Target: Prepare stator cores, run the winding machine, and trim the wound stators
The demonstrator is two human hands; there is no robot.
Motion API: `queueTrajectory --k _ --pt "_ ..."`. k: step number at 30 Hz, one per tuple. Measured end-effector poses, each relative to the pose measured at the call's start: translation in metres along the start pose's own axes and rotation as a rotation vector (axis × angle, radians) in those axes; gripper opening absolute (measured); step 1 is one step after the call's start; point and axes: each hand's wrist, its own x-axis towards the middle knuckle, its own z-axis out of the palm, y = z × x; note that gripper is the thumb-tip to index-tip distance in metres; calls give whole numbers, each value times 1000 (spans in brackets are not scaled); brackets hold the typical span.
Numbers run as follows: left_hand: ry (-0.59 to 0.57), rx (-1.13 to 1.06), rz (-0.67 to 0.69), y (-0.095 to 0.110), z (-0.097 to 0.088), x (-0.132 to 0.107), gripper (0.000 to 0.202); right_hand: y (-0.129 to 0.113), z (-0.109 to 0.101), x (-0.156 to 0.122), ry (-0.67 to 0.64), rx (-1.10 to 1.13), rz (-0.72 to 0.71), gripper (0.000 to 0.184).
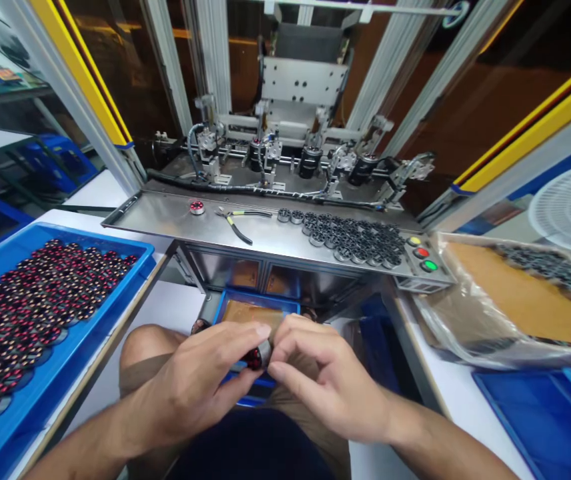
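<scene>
Over my lap, my left hand (200, 383) and my right hand (323, 380) meet on one small round part (258, 355) with a red wound core and a grey metal ring. Both hands pinch it between thumb and fingers. A blue tray (90, 320) at my left holds several red wound cores (30, 300). A pile of dark metal rings (350, 239) lies on the steel shelf (165, 217) ahead of me.
Pliers (238, 220) and a single red core (196, 208) lie on the shelf. Yellow, red and green buttons (421, 253) sit at its right end. Behind stands a machine with several fixtures (310, 160). A plastic-lined box of rings (525, 293) is at right.
</scene>
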Motion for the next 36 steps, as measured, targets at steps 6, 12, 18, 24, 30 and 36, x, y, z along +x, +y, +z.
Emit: queueTrajectory --k 6,12,18,24,30,36 --pt "-83 -122 -22 3 -12 -2 59 -5 -17 12 -126 -331 -310 12" --pt "-4 -301 -164 3 -18 -4 45 11 -43 18 -194 -519 -348 13" --pt "285 -223 -313 -2 -10 -9 39 -15 -31 31 -57 -444 -432 22" --pt "296 -148 -284 -2 -14 -16 45 -15 19 53 -157 -606 -620 8" --pt "243 -287 -380 -4 -22 -30 44 -8 19 57 -313 -670 -703 25" --pt "362 -482 -532 -17 -38 -49 39 13 -3 93 -346 -812 -550 26"
